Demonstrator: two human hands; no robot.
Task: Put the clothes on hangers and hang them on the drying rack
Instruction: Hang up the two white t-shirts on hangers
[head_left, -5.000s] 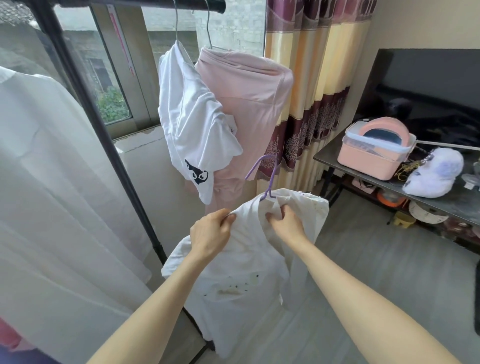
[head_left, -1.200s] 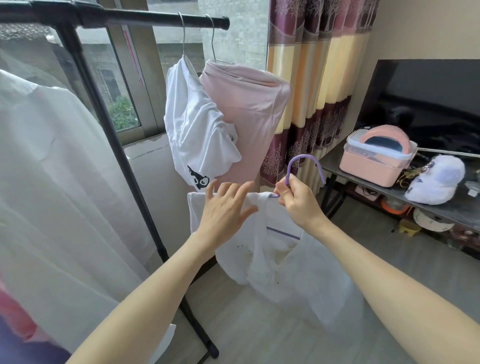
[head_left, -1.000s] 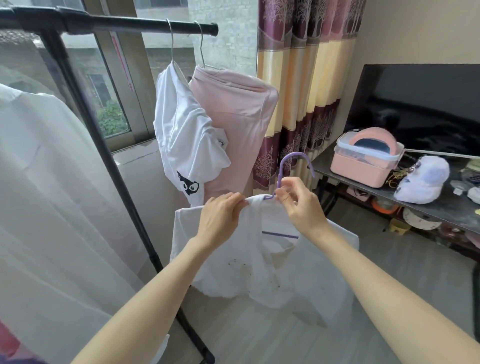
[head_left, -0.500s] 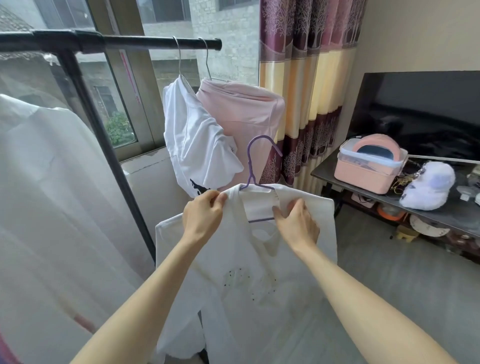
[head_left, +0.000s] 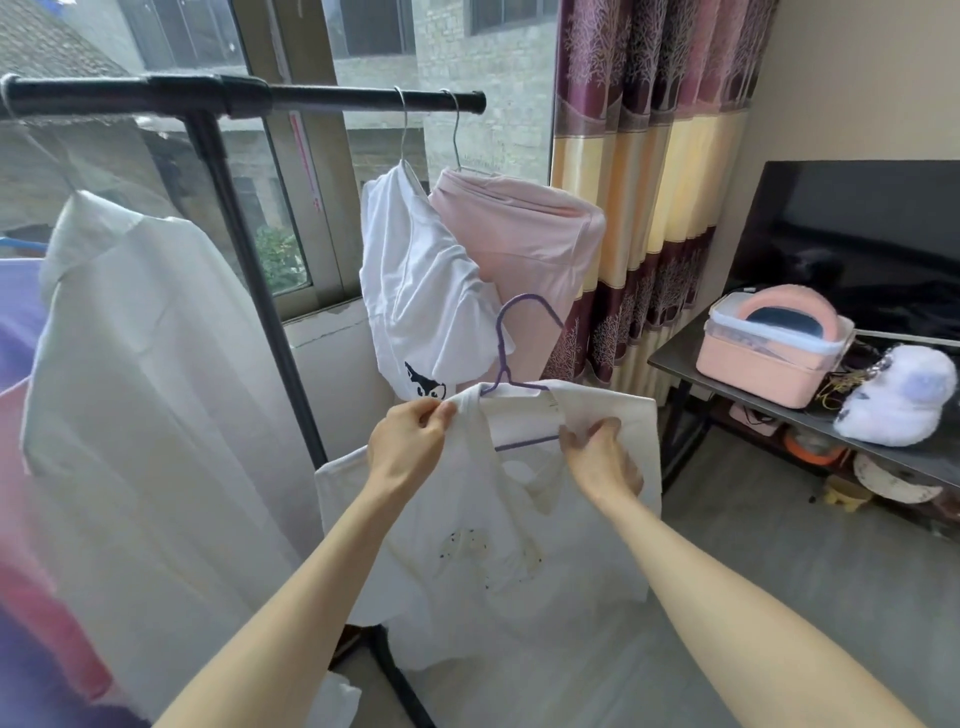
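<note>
the black drying rack (head_left: 244, 98) stands up and to the left of both hands, its top bar running well above them and its upright post dropping just left of the left forearm. on that bar, far to the left of the left hand, hangs a long white garment (head_left: 140, 374), and almost straight above the hands hang a white t-shirt with a small black print (head_left: 421, 291) and a pink garment (head_left: 524, 244), each on a thin metal hanger hooked over the bar. a dark side table (head_left: 675, 353) sits to the right of the right hand, carrying a pink lidded box (head_left: 769, 358) and, further right, a fluffy white toy (head_left: 898, 405). between and below the two hands hangs the white stained shirt (head_left: 488, 561), held up in front of the person and clear of the rack. the left hand (head_left: 410, 447) pinches the shirt's left shoulder seam between thumb and curled fingers, and the right hand (head_left: 602, 462) grips the fabric at the right side of the neckline, fingers curled round it. the purple hanger (head_left: 506, 343) sits inside the shirt between the hands, its lower bar showing through the neck opening just left of the right hand and its hook rising free above them, not on the bar.
</note>
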